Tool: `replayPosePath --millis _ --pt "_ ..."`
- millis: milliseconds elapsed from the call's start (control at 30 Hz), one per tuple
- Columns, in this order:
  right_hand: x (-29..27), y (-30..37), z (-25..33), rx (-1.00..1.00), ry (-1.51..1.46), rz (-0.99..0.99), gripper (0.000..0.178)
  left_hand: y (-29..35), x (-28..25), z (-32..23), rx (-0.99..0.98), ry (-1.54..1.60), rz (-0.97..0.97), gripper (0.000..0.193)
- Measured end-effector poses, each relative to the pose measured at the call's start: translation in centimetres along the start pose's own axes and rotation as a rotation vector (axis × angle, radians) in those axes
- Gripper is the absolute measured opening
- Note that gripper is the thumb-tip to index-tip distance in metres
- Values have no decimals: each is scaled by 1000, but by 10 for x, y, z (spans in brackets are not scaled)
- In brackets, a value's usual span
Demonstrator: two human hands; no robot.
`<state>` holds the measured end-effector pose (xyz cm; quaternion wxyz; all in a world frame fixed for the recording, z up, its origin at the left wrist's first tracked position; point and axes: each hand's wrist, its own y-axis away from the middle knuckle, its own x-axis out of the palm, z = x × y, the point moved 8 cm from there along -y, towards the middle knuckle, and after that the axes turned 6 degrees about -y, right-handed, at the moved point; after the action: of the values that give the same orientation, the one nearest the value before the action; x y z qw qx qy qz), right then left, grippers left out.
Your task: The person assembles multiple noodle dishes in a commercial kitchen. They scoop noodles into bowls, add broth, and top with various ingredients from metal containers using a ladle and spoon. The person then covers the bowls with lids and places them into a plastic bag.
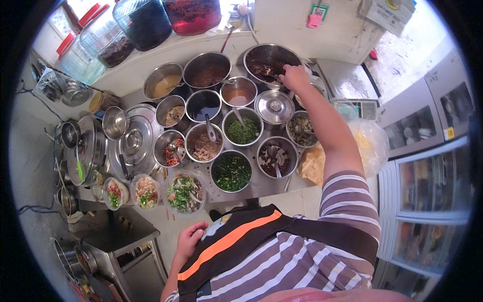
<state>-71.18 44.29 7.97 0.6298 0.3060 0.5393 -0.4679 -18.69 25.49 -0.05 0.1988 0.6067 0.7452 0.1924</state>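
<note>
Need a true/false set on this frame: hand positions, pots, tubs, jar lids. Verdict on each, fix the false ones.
1. The right hand is at the large pot of dark food at the back. True.
2. The left hand is inside the rear greens pot. False: it is beside the apron.
3. Three clear tubs with chopped food stand left of the front greens pot. True.
4. A spoon stands in the front greens pot. False: it is in the rear one.
5. The jar lids at upper left are blue. False: they are red.
</note>
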Motion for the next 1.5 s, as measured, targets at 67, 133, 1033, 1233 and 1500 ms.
replayPosePath --millis 67,133,1033,1233,1500 --pt "19 -20 -3 44 92 154 35 2 3 -1 -22 26 -61 32" --pt "43 -38 -12 54 120 303 32 2 5 0 -22 61 -100 31" --pt "69 -80 -65 48 -1102 367 28 17 17 -11 -36 -75 -271 32" --pt "38 -46 -98 235 -1401 245 29 11 17 -28 37 -186 -237 35" --pt "-13 -18 -105 351 -1535 -54 23 -2 23 -29 63 -29 -154 36"
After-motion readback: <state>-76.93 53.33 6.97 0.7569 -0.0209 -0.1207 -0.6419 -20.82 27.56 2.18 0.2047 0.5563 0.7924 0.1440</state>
